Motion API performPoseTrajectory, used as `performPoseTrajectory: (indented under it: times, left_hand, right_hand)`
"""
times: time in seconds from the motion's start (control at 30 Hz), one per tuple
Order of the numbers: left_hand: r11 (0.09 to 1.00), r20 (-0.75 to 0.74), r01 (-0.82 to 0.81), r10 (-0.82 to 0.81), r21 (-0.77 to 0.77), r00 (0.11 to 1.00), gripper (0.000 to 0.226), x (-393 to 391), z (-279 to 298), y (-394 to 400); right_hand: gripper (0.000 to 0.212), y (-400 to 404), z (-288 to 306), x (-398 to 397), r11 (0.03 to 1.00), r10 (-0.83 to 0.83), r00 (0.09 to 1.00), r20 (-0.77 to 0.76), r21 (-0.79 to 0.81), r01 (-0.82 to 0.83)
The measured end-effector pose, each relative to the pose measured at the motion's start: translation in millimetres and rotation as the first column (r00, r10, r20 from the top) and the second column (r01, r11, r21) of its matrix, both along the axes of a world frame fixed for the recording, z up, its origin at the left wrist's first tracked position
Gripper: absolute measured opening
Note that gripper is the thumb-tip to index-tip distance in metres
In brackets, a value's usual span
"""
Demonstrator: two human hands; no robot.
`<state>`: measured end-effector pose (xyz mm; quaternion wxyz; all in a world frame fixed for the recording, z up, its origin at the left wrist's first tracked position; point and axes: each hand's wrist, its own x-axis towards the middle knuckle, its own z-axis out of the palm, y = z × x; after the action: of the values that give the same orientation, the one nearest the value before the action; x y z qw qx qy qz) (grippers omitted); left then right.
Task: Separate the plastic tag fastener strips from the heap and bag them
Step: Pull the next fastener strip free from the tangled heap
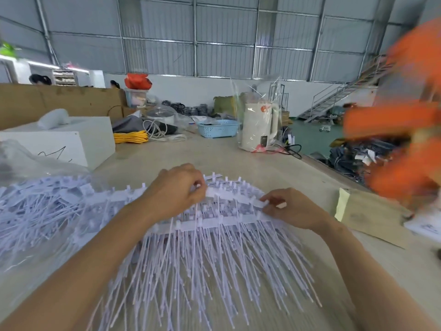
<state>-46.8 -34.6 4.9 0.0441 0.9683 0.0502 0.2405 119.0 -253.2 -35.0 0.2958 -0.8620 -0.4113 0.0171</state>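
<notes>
A heap of white plastic tag fastener strips [202, 254] fans out on the table in front of me, thin tails pointing toward me. My left hand [176, 189] pinches the header bar of one strip [229, 194] at the heap's far side. My right hand [290, 207] pinches the other end of the same bar. More tangled strips [43, 211] lie to the left, partly under a clear plastic bag [28, 161].
A white box [71, 139] stands at the left. Farther back sit yellow cord [130, 137], a blue basket [218, 129] and a bagged white kettle [259, 125]. A brown envelope [367, 213] lies at right, beside a blurred person in orange [405, 130]. The table edge runs along the right.
</notes>
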Motion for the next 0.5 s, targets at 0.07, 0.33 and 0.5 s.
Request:
performPoseTrajectory:
  times: [0.07, 0.33, 0.5]
  left_hand:
    - [0.999, 0.102, 0.032, -0.035, 0.036, 0.994, 0.018, -1, 8, -7]
    - [0.934, 0.238, -0.076, -0.009, 0.348, 0.971, 0.040, -17, 33, -22]
    - [0.943, 0.222, -0.090, 0.018, 0.321, 0.975, 0.029, -29, 47, -28]
  right_hand:
    - [0.017, 0, 1, -1, 0.998, -0.001, 0.999, -0.047, 0.057, 0.004]
    - [0.013, -6, 18, -9, 0.732, 0.231, 0.850, -0.474, 0.660, 0.169]
    - [0.013, -6, 29, -13, 0.565, 0.368, 0.657, -0.658, 0.719, 0.404]
